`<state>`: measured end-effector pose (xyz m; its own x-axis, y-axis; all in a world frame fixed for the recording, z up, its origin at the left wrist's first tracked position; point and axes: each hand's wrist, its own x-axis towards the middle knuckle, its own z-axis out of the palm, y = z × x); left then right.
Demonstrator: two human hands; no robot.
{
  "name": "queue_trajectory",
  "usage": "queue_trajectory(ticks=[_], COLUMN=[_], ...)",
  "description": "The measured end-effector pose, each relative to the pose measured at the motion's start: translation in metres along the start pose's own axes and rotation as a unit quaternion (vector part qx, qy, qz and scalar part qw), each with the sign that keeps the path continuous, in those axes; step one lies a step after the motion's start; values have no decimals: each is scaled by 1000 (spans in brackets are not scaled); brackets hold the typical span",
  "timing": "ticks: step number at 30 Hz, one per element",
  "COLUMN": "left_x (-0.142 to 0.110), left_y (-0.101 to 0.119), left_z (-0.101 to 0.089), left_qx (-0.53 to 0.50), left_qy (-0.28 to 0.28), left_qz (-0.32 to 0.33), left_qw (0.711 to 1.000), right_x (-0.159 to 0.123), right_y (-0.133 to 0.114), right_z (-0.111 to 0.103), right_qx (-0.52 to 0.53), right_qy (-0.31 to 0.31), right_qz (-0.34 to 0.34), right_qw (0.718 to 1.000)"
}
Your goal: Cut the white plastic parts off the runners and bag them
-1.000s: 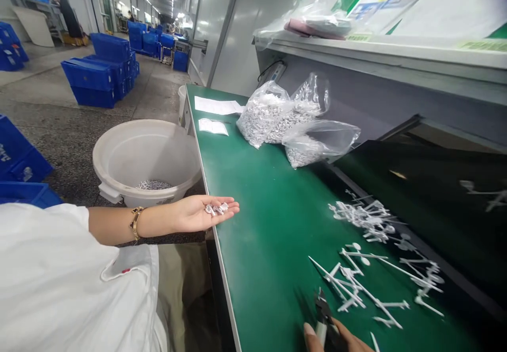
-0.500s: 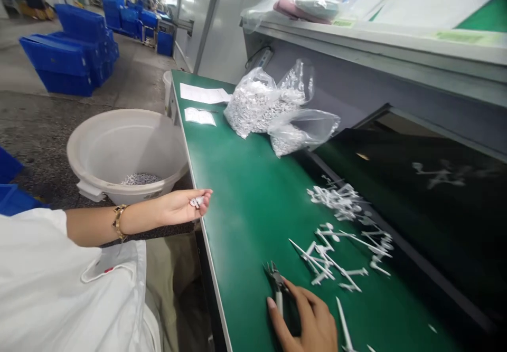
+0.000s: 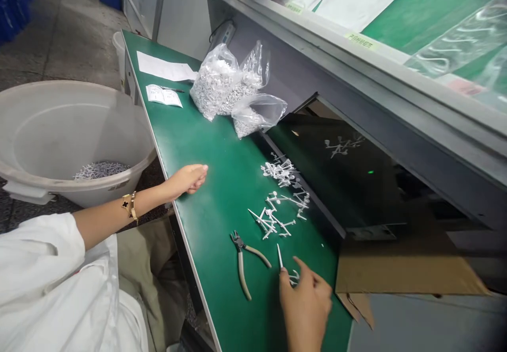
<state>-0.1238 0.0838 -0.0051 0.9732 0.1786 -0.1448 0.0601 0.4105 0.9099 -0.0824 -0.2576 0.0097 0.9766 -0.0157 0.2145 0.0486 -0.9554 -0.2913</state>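
My left hand (image 3: 186,180) is closed in a fist over the bench's near edge. Small white plastic parts showed in its palm a moment ago; its fingers cover them now. Low in the view, my right hand (image 3: 306,302) has thumb and forefinger spread around a white plastic sprue piece (image 3: 293,277). A thin white spike (image 3: 280,256) points up beside the thumb. Side cutters (image 3: 240,257) with pale handles lie untouched on the green bench, jaws pointing away and handles spread. Farther back are a loose group of white sprues (image 3: 273,220) and a denser heap (image 3: 279,171).
Clear bags of small white parts (image 3: 222,85) stand toward the far end, near paper sheets (image 3: 164,67). A large pale tub (image 3: 35,178) with white pieces inside is left of the bench. A dark panel (image 3: 356,183) and a cardboard piece (image 3: 407,265) border the right side.
My right hand has let go of the side cutters and moved right to the white sprue piece. My left hand has turned and closed over its parts. The view has swung right.
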Motion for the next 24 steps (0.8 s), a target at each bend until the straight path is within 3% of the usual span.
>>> queue_trajectory(ticks=[2, 5, 8, 11, 14, 18, 20, 24], left_x=[13, 25, 27, 25, 23, 22, 21, 21], left_y=[-4, -10, -14, -16, -15, -13, -12, -14], left_z=[-1, -3, -7, -9, -9, -8, -8, -9], left_qx=[192, 382, 415, 412, 410, 404, 399, 392], left_qy=[-3, -29, -42, -38, -41, -39, -38, -47], left_qz=[65, 138, 150, 151, 148, 140, 141, 150], left_qw=[979, 913, 896, 898, 899, 903, 905, 906], right_x=[5, 7, 7, 12, 23, 43, 53, 65], right_y=[10, 11, -5, -24, -37, -44, -47, -49], right_z=[0, -4, -12, -17, -14, -2, 6, 23], right_qx=[36, 176, 349, 404, 410, 391, 337, 179], right_qy=[-76, -43, -28, -56, -54, -66, -101, -152], right_qz=[54, 120, 141, 93, 40, 63, 65, -2], right_qw=[995, 976, 926, 908, 910, 916, 934, 972])
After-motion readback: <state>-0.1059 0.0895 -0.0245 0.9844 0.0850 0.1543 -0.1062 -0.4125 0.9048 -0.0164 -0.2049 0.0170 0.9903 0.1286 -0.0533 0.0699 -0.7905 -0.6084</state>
